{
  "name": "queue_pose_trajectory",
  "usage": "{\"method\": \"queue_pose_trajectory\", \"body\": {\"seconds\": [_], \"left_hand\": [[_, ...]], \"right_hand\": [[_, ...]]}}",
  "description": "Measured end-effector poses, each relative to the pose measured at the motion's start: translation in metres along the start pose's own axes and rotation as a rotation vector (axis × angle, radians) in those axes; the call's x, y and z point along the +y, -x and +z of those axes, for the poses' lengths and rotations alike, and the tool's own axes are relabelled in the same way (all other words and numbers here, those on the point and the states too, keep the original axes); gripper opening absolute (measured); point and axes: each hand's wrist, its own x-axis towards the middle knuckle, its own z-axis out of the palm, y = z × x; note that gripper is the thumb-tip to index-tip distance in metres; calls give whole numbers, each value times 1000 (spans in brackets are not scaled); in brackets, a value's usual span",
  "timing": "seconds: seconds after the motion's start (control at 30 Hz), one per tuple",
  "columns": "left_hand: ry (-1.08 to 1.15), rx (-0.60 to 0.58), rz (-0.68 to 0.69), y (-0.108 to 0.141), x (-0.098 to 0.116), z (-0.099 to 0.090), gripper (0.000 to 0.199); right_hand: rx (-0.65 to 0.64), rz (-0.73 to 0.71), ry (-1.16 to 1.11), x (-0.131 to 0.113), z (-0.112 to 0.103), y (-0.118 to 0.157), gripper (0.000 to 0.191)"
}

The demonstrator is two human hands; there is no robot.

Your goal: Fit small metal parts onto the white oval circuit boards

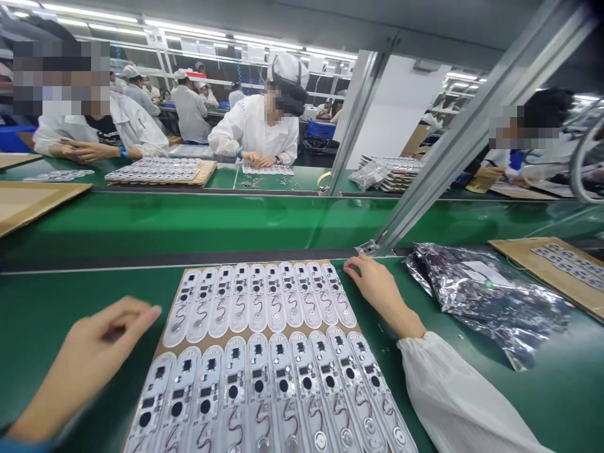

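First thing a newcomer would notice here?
Rows of white circuit strips fill the centre foreground, between the left hand and right hand. A crinkled silver foil bag lies to their right. Beyond the green conveyor, a white-clad co-worker sits opposite.

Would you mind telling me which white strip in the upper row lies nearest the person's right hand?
The rightmost strip of the upper row lies nearest the right hand; the other strips all sit farther left.
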Motion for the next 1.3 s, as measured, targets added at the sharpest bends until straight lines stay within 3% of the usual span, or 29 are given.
{"method": "queue_pose_trajectory", "body": {"seconds": [0.13, 0.33, 0.47, 0.57, 0.63, 0.77, 0.9, 1.03, 1.2, 1.3], "left_hand": [[364, 159, -57, -33, 1, 17, 26], [351, 192, -41, -34, -14, 37, 31], [327, 153, 31, -29, -12, 37, 30], [316, 75, 101, -24, -7, 36, 27], [314, 2, 155, -19, -1, 35, 25], [344, -213, 326, -6, 16, 29, 17], [485, -433, 435, 3, 26, 26, 18], [659, -564, 350, 5, 25, 27, 25], [969, -686, 89, 6, 22, 31, 41], [1108, -697, -28, 8, 22, 36, 48]], "right_hand": [[-15, 11, 65, 0, 3, 3, 19], [-51, 67, 95, 5, -3, 4, 25], [44, 75, 26, -6, -19, 10, 22], [49, 41, -186, -31, -32, 18, 24], [-50, -4, -356, -57, -36, 26, 29], [-417, -80, -658, -120, -35, 43, 32], [-709, -228, -897, -179, -29, 56, 16], [-846, -270, -960, -211, -26, 56, 5], [-778, -369, -887, -216, -28, 50, 4], [-730, -390, -769, -211, -28, 51, 13]]}}
